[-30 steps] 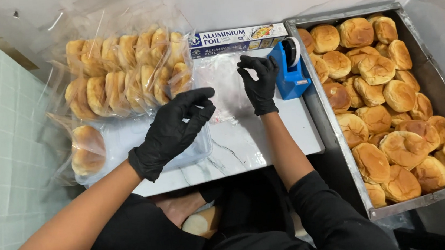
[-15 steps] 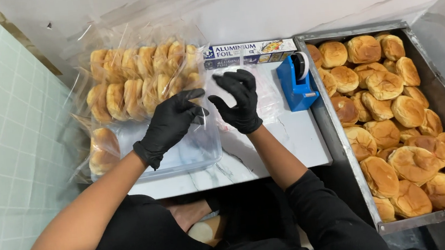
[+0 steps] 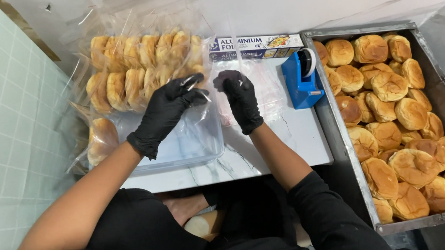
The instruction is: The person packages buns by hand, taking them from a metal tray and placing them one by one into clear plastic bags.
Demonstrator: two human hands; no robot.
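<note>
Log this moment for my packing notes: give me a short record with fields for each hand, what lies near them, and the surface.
left hand: black glove, grip pinching a clear plastic bag
right hand: black glove, fingers curled at the same bag's edge
left of hands: bagged buns stacked in a clear tub
right of hands: blue tape dispenser, then a metal tray full of loose buns
behind hands: foil box
surface: white marble-look counter
</note>
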